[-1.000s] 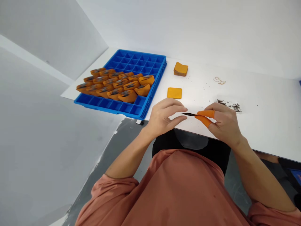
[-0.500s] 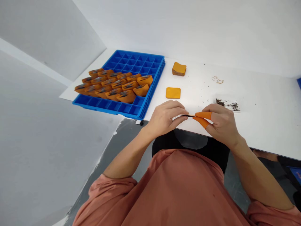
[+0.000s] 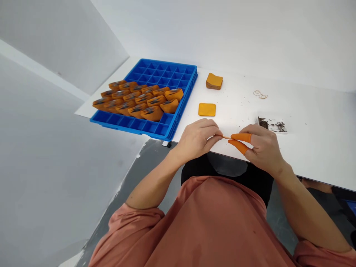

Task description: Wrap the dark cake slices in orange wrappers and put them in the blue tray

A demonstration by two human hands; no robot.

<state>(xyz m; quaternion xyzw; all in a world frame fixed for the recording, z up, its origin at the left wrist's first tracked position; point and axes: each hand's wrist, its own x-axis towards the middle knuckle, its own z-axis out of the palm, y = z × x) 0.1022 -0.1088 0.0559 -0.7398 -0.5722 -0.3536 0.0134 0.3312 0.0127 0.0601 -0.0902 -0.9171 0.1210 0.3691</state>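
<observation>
Strip (image 3: 227, 137), thin and orange, sits pinched between the left hand (image 3: 196, 140) and the right hand's (image 3: 264, 150) rubber fingertip covers (image 3: 240, 138).

**Two bare hands pinched close together, forearms converging inward.**
The left hand (image 3: 196, 141) is curled, knuckles up, with its thumb and forefinger closed. The right hand (image 3: 264, 147) is likewise closed, two fingers sheathed in orange rubber finger cots (image 3: 241, 138), their tips just beside the left fingertips. The left forearm (image 3: 151, 181) and right forearm (image 3: 306, 209) extend from salmon-pink sleeves (image 3: 133, 218).
</observation>
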